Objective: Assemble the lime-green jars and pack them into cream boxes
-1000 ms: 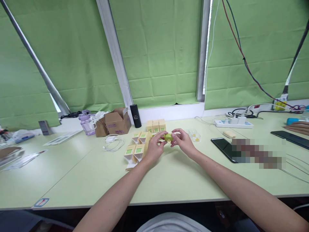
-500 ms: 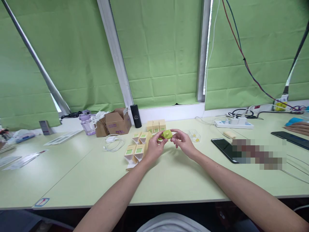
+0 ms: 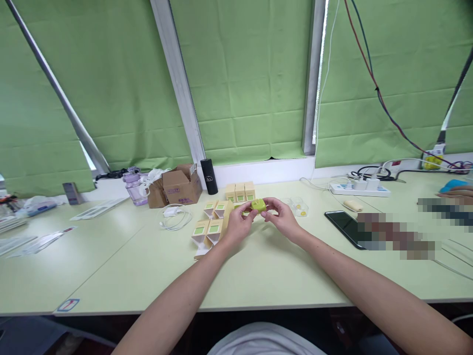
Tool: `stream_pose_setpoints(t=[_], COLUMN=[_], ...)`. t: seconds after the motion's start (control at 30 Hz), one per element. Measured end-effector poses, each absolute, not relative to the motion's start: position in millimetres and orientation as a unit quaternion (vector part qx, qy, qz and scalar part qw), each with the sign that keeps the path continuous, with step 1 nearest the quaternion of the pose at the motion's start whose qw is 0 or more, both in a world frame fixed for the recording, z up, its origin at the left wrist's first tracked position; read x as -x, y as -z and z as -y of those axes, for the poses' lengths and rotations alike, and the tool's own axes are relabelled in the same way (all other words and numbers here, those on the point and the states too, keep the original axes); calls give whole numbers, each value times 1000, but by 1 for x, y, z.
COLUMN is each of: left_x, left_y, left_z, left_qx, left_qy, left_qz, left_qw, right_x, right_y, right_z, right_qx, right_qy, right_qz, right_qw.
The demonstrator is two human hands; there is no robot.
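Holding a small yellow-green piece [image 3: 258, 207] above the table [image 3: 273, 281], both hands meet near the middle in the head view. The left hand [image 3: 241, 220] pinches its left side between thumb and fingers; the right hand [image 3: 283, 218] has thumb and curled fingers at its right edge. Just left of the left hand stand four cream boxes [image 3: 200, 229], with three more boxes [image 3: 240, 191] beyond, on the far side. A clear container [image 3: 301, 207] sits right of the piece; farther right and nearer lies a black phone [image 3: 345, 227].
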State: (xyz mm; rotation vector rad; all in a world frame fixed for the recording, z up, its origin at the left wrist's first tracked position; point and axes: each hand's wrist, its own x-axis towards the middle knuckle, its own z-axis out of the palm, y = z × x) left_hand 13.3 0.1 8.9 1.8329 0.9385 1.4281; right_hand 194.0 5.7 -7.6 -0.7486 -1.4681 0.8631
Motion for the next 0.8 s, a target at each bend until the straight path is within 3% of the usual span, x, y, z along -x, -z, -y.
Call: stream_pose_setpoints(t=[0.4,0.8], left_x=[-8,-7], left_y=[-6,-11], left_z=[-3,2], left_qx=[-710,-764], left_qy=[-528,-496], left_qz=[-357,-354], left_qw=[298,214], right_x=[-197,-192], right_y=[3,3], right_z=[-5,-3], right_qx=[261,270], right_qy=[-530,-534], right_qz=[531,541], right_qw=[608,591])
